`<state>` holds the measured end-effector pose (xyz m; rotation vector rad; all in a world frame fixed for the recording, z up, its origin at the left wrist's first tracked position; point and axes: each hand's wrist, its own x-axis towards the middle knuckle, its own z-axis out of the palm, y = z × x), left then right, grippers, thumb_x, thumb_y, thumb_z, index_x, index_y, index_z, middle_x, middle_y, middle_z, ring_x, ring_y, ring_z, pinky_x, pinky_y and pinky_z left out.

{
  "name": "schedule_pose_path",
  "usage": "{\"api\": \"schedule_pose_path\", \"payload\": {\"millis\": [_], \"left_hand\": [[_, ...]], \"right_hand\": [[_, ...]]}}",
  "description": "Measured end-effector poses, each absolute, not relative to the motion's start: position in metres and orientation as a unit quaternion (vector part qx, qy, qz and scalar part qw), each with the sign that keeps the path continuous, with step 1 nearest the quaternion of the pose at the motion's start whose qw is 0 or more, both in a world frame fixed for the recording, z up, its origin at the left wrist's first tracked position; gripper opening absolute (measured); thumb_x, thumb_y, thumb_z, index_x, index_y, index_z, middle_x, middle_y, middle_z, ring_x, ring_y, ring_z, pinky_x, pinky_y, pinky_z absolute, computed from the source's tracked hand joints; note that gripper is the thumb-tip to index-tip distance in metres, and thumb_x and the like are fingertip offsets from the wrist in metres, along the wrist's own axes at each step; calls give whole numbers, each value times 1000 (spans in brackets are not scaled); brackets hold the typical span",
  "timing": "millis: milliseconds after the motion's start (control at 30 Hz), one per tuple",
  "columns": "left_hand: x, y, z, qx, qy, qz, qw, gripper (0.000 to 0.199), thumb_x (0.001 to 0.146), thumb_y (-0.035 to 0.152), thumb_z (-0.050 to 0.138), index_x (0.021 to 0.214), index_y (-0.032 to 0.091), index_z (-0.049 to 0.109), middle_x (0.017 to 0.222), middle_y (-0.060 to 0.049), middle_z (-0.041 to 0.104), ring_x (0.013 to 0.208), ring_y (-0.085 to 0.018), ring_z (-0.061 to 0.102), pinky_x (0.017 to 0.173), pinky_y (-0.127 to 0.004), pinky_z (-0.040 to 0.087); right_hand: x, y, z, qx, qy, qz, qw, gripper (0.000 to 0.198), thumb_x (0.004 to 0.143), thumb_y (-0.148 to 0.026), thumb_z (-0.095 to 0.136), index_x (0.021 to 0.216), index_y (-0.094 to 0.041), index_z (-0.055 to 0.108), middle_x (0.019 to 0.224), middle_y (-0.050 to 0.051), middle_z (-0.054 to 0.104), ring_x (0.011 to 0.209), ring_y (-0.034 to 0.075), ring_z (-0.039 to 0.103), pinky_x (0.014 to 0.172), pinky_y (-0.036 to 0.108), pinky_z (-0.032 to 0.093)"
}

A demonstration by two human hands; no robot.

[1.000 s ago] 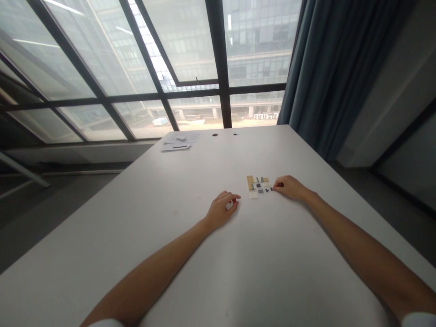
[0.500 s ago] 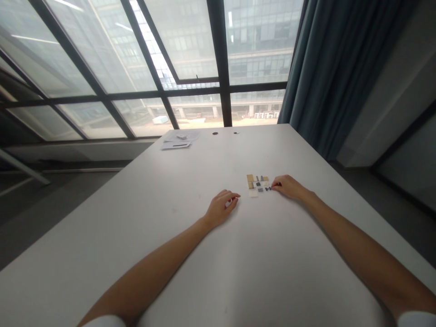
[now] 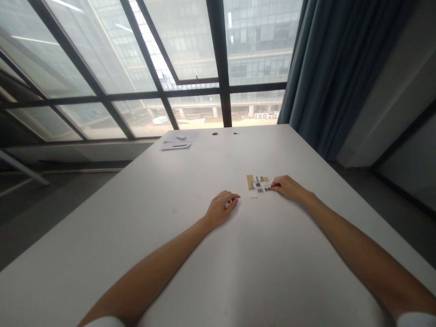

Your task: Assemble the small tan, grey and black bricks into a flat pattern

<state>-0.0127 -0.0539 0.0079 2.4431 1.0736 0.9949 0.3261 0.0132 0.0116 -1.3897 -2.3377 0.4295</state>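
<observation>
Lying on the white table (image 3: 279,263), nearer its right edge than its left, a compact group of small flat pieces mixes tan (image 3: 250,178), pale (image 3: 254,194), grey (image 3: 260,190) and black parts (image 3: 267,189); any print on them is too tiny to read, and their exact shapes blur. The right hand (image 3: 288,186) brings thumb and fingertips together at the black parts on the group's right side, covering whatever is under them; whether it grips one or only touches it, I can't say. The left hand (image 3: 220,209) rests on the table beside the group, loosely curled and holding nothing visible, thumb apart from forefinger. Both forearms run down to white sleeves (image 3: 105,321), cut off at the bottom. Towards the table's far left corner lie papers (image 3: 166,146), illegible from here; a dark disc (image 3: 215,134) sits near the far edge.
</observation>
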Motion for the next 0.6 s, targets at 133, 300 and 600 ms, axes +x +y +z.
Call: {"api": "schedule_pose_path", "payload": {"millis": [133,300,600], "left_hand": [[-12,-54,10,850,372,346,142,24,100,29,47,107,20,69,85,-4,65,80,-15,58,78,-28,49],[-13,-54,10,850,374,345,140,24,100,28,48,106,20,69,85,-4,66,79,-15,58,79,-29,49],[-13,-54,8,849,374,344,144,25,100,29,47,107,21,69,84,-4,66,79,-15,59,76,-28,50]], "right_hand": [[326,14,12,-493,-832,163,196,14,83,-21,65,84,-20,79,88,4,77,81,19,68,77,27,47],[328,15,11,-495,-829,173,197,13,82,-20,65,84,-20,78,88,4,77,81,18,68,77,26,47],[330,14,8,-484,-835,157,208,18,86,-22,60,84,-17,77,85,5,75,77,18,66,73,27,46]]}}
